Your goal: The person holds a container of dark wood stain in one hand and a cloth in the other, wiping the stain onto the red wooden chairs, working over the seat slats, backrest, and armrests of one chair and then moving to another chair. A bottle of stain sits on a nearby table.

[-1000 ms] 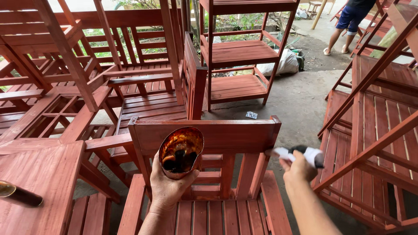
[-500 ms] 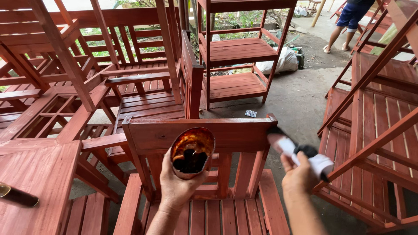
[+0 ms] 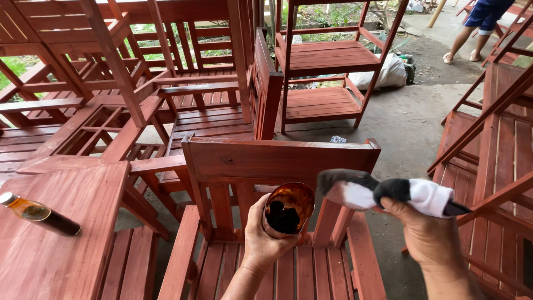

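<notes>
My left hand (image 3: pixel 260 239) grips a small open can (image 3: pixel 288 210) with dark stain at its bottom, held in front of a red-brown wooden chair's back (image 3: pixel 280 159). My right hand (image 3: pixel 430 236) holds a brush (image 3: pixel 383 193) wrapped in white cloth, its dark tip pointing left, close to the can's rim. Both hover above the chair's slatted seat (image 3: pixel 280 272).
A glass bottle (image 3: pixel 39 214) with amber liquid lies on a red table (image 3: pixel 58 233) at the left. Stained chairs and shelves (image 3: pixel 327 61) crowd the back and the right side. A person's legs (image 3: pixel 472 33) stand at the far right on the concrete floor (image 3: pixel 411 128).
The can has dropped lower in front of the chair back. My right hand has swung the brush left and down, bringing its tip from beside the chair to the can's rim.
</notes>
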Demonstrator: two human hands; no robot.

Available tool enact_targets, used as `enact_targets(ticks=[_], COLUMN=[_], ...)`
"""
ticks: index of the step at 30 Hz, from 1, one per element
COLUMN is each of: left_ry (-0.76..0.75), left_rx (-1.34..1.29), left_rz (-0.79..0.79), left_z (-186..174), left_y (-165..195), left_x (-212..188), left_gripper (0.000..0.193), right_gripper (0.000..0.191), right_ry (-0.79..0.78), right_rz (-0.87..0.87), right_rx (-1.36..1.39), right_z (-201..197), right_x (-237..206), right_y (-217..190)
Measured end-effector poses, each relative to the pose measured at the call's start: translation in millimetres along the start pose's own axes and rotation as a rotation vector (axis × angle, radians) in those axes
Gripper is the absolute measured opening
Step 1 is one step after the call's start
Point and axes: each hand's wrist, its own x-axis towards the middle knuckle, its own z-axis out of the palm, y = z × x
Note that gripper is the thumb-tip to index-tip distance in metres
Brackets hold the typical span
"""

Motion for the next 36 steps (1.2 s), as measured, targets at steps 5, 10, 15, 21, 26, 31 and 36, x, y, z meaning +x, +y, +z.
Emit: enact_targets(ticks=[5,10,15,21,26,31,36], left_ry=[-0.04,-0.129,-0.231,-0.249,-0.247,-0.337,-0.383], left_rx=[0.043,0.109,0.095,0.085,0.04,-0.417,-0.389], left_rz=[0.031,-0.014,-0.106,-0.106,-0.186,-0.39,-0.377], left_z=[-6,-19,-29,-42,-47,-41,-35], left_y=[-1,6,9,-6,-22,-30,-41], left_x=[-6,-8,-8,-5,3,13,29], left_gripper=[0.1,0.102,0.1,0.1,0.093,0.087,0.092], right_gripper=[0.016,0.014,0.013,0.016,0.019,0.017,0.012], right_ry=[-0.556,-0.734,-0.803,-0.766,-0.714,-0.674,-0.408], right_rz=[-0.062,-0.18,-0.17,-0.165,-0.355,-0.502,-0.246], right_rx=[-0.057,-0.457,-0.664,-0.667,-0.577,-0.684,-0.243], right_z=[49,98,134,152,137,130,99], right_x=[6,0,-5,-13,-22,-33,-40], right_y=[-50,-48,-33,-19,-19,-6,32])
